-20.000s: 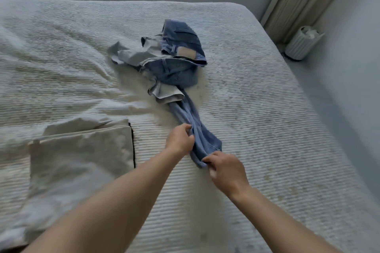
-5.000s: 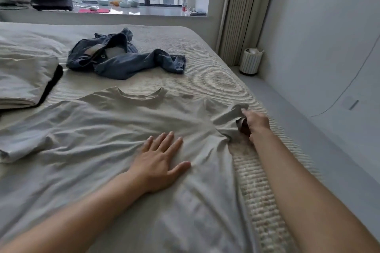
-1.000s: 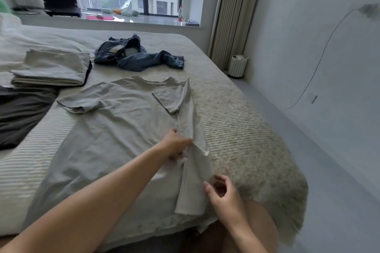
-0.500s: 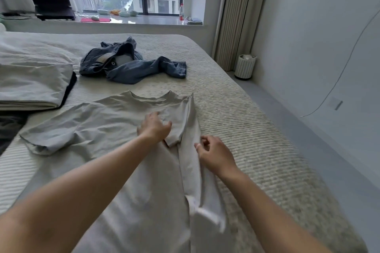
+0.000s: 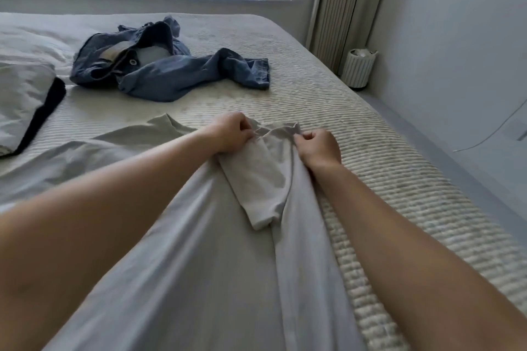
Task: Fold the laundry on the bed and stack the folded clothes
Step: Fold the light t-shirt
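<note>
My left hand [image 5: 232, 134], right hand [image 5: 319, 145] pinch t-shirt [image 5: 199, 265] shoulder between them, squaring folded sleeve [image 5: 256, 182] edge.

Jeans [image 5: 171, 71] ahead — bare bedspread [image 5: 328, 100] rightward.

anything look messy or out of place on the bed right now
The blue jeans lie crumpled and unfolded near the far side of the bed, waistband bunched, one leg trailing right. Otherwise tidy: both hands, left hand and right hand, pinch the grey t-shirt at its shoulder fold.
</note>
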